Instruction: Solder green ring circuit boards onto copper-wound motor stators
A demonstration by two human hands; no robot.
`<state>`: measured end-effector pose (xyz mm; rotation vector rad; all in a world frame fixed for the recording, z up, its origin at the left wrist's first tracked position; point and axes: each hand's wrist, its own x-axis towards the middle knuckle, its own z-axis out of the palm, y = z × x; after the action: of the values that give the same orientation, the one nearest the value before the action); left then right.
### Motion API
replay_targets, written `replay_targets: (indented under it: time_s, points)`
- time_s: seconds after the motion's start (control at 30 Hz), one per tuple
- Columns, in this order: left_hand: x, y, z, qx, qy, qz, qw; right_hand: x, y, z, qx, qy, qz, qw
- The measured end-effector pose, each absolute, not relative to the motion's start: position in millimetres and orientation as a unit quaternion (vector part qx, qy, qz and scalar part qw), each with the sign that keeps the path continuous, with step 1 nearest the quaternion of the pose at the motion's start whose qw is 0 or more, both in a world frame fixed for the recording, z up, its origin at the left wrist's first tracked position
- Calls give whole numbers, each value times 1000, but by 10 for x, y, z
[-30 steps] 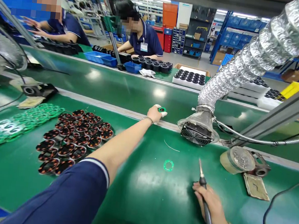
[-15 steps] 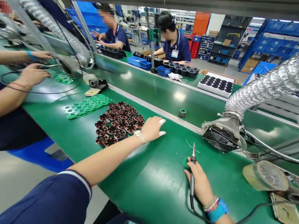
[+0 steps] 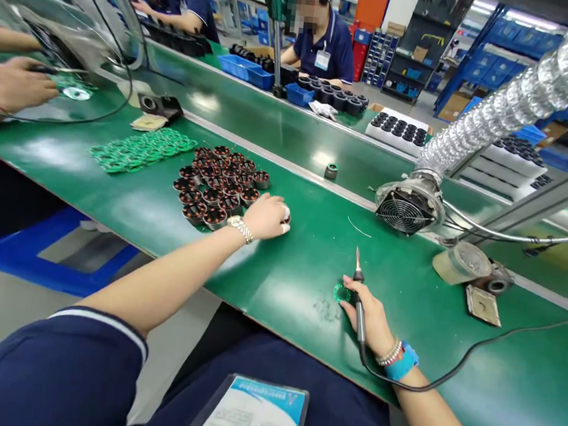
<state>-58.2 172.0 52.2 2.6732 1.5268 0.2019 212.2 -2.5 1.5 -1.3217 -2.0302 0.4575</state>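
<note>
My left hand (image 3: 266, 218), with white covers on its fingertips, is closed beside a cluster of wound motor stators (image 3: 212, 196). Between its thumb and fingers shows the dark edge of a round part, apparently a stator, mostly hidden by the hand. My right hand (image 3: 369, 315) grips a soldering iron (image 3: 360, 317), its tip pointing up and away from me. The thumb and finger of that same hand also pinch a green ring-shaped circuit board (image 3: 337, 292) just above the green bench. A thin wire (image 3: 359, 227) lies beyond the iron's tip.
Green ring boards (image 3: 142, 149) lie in rows left of the stators. A lone stator (image 3: 331, 171) stands past the metal strip. A fan (image 3: 405, 208) on a foil duct, a tub (image 3: 460, 262) and the iron's cord are to the right. Co-workers sit left and opposite.
My left hand has closed its fingers round a part beside the stators. My right hand still holds the iron and ring board. The view has tilted down, bringing a badge into sight.
</note>
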Motion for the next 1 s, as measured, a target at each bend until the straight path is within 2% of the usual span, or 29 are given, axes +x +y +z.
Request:
replay_targets:
  time_s: [0.2,0.33,0.57,0.83,1.0]
  points:
    - [-273,688,504,912,381,93,116,1995,-341,54,-527,-765,164,333]
    - [-266,284,385,905,366,146,158,1977,-414,68,-553,-745,149,341]
    - [-338,191,142,835,407,226,293,2114,-400,121,-473,-790,244,304]
    - [-157,183,134,814,418,255,312,1926,-419,78,-536,-755,151,346]
    - [-187,94,196,806,402,255,351,1793,-444,271,-544,-722,172,393]
